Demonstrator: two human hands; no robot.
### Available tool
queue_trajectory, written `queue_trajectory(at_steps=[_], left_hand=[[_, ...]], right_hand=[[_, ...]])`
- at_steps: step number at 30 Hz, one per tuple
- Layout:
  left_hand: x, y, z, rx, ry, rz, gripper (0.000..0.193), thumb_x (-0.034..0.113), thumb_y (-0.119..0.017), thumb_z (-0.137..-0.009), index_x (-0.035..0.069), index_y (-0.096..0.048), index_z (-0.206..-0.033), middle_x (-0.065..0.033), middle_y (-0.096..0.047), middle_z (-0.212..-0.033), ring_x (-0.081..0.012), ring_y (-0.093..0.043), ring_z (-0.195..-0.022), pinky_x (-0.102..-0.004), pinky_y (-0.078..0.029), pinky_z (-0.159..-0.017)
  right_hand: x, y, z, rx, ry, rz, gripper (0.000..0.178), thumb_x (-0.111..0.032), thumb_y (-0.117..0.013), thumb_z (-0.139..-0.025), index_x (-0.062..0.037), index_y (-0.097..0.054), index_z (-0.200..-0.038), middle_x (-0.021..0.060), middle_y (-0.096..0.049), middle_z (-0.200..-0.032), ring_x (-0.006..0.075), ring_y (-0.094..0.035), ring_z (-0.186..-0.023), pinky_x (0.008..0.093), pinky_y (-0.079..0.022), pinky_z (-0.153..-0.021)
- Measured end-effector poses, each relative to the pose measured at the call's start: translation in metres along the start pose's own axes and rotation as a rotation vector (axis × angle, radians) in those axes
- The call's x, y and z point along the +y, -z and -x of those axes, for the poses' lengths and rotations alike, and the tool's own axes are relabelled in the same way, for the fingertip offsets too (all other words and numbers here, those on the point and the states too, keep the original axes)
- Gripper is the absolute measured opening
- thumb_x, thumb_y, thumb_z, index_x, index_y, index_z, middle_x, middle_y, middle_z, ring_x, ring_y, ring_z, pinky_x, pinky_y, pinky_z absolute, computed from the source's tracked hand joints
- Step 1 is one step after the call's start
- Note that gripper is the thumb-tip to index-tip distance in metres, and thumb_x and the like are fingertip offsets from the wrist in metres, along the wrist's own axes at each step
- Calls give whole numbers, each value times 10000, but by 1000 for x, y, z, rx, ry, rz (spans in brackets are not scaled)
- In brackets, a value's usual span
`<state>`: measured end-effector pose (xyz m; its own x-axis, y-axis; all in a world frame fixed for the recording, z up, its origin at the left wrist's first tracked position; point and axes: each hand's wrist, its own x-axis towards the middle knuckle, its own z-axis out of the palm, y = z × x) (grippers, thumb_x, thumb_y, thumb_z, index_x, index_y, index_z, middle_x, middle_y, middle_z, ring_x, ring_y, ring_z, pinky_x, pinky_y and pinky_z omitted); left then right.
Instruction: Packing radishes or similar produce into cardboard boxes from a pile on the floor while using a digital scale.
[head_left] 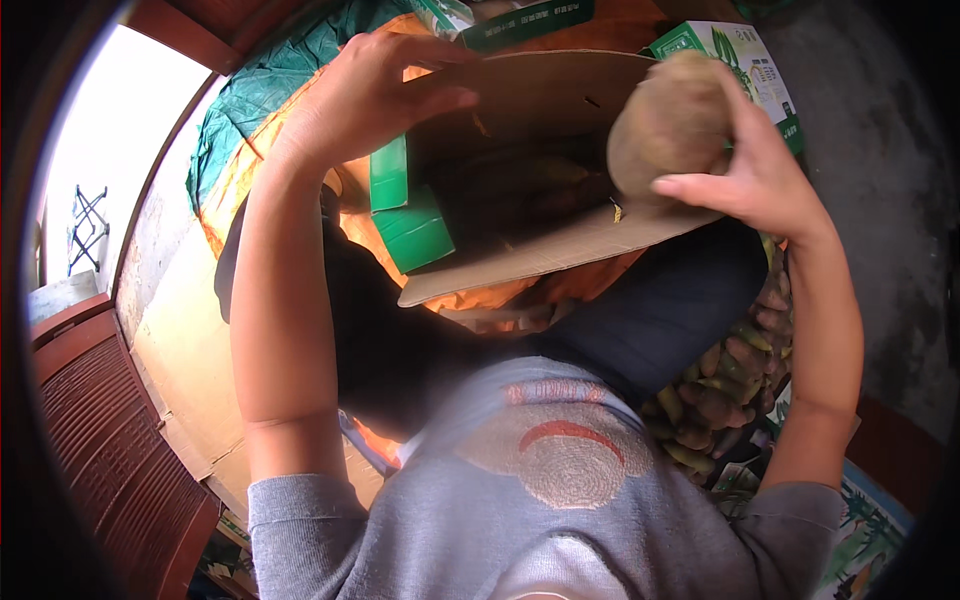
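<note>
My right hand [755, 180] grips a large, roundish brown tuber [668, 125], slightly blurred, above the right end of an open cardboard box [520, 268]. The tuber looks like a big sweet potato, but its exact kind is unclear. Above the box's left end is my left hand [365, 100], thumb and fingers apart, holding nothing. The box has a plain brown inside and green side flaps [415, 235]. Its interior is in shadow, with some dim tuber-like shapes at the bottom. My dark-trousered legs lie along its near side.
Reddish and yellow-green tubers [725, 390] lie heaped to the right of my leg. Green-and-white cartons [745, 65] stand behind the box. A green tarp [255, 95] and orange sheeting are at the far left, near a reddish-brown wooden seat [105, 430].
</note>
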<state>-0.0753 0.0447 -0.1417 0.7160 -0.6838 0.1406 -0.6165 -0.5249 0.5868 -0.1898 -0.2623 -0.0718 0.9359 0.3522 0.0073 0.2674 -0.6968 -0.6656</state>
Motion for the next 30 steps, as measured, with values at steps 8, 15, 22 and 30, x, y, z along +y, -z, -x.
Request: queue_trajectory(at_steps=[8,15,22,30], left_hand=[[-22,-3,10,84,-26,-7,213,185,-736,-890,52,-758,-1055,-153,-745,-973,-299,-720,-784,-360,-564,-762],[-27,-6,4,97,-23,-35,213,167,-740,-878,58,-761,-1061,-159,-743,-980,-317,-712,-905,-381,-545,-850],[-21,-6,7,41,45,-44,225,160,-707,-914,52,-749,-1107,-125,-757,-1022,-252,-733,-931,-357,-545,-859],[-47,-11,1,108,77,378,452,336,-585,-1011,80,-587,-1383,-116,-650,-1317,-265,-618,-1224,-379,-470,-1034]], right_hand=[[11,-141,-103,-1039,-108,635,824,-331,-805,-729,-13,-483,-1418,205,-660,-1222,359,-628,-1162,434,-512,-979],[4,-208,-109,-1087,88,847,700,-258,-725,-805,-80,-489,-1440,190,-643,-1270,348,-620,-1187,430,-515,-987],[8,-75,-67,-324,98,410,459,-186,-570,-963,-109,-517,-1413,165,-670,-1220,313,-662,-1109,449,-529,-936],[52,51,160,662,-559,187,389,-116,-640,-951,-1,-561,-1313,107,-645,-1158,176,-632,-1062,327,-514,-949]])
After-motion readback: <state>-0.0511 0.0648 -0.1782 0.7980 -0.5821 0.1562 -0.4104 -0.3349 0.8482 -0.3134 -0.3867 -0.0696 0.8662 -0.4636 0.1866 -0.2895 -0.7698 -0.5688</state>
